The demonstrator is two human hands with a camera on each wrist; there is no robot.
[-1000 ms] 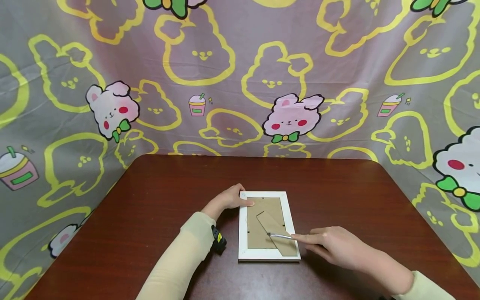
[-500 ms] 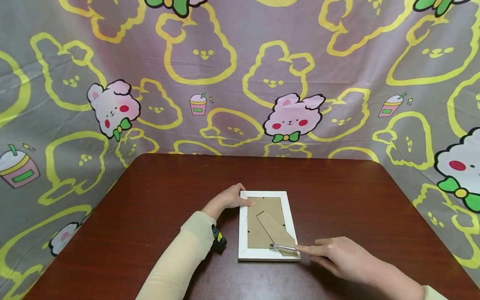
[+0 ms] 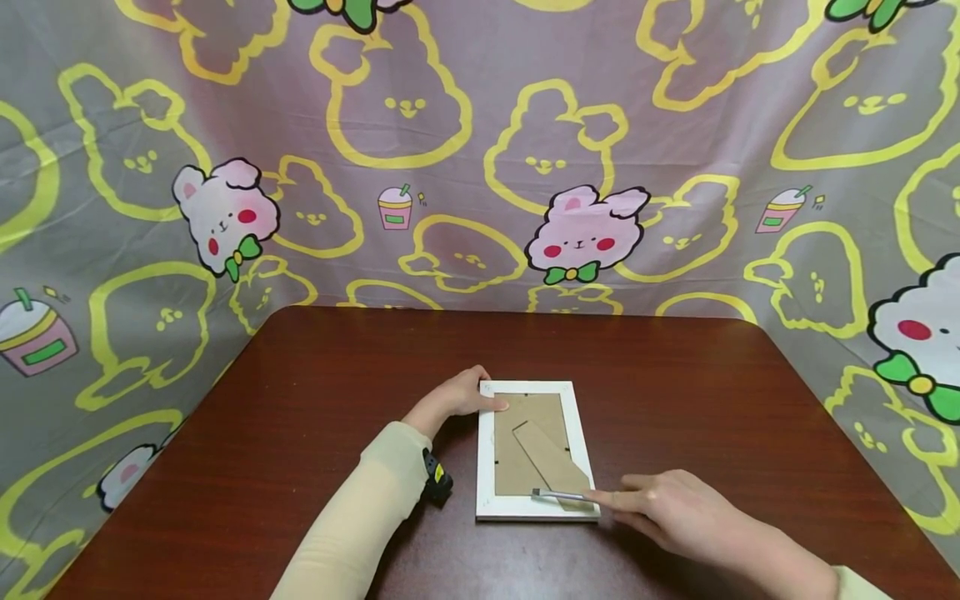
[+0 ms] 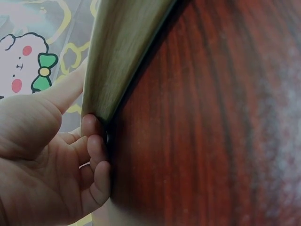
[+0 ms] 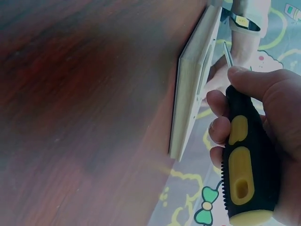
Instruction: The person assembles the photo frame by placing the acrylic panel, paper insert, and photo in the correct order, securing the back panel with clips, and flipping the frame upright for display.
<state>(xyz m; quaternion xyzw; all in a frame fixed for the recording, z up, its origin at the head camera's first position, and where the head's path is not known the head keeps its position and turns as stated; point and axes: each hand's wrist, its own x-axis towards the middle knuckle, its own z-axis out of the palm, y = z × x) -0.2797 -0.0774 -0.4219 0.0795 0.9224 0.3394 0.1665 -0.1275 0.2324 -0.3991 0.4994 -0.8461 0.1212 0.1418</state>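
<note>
A white picture frame (image 3: 486,458) lies back side up on the table, showing its brown backing board (image 3: 513,471) and a slanted easel stand (image 3: 551,458). My left hand (image 3: 459,395) grips the frame's far left corner, thumb on top and the other fingers curled against the wooden side, as the left wrist view shows. In my right hand (image 3: 678,510) is a flathead screwdriver (image 5: 241,169) with a black and yellow handle, the thumb lying along its neck. The screwdriver's flat tip (image 3: 536,492) is over the near edge of the backing board, its shaft crossing the stand.
Small dark tabs (image 3: 497,462) sit along the backing board's edges. The frame rests on a dark reddish wooden table (image 3: 337,400). A patterned cloth (image 3: 465,150) hangs around the table's back and sides. A black device (image 3: 437,479) is strapped on the left wrist.
The right hand has brought the screwdriver tip from the middle of the backing board down to its near edge, then slightly left. The left hand and the frame have stayed put.
</note>
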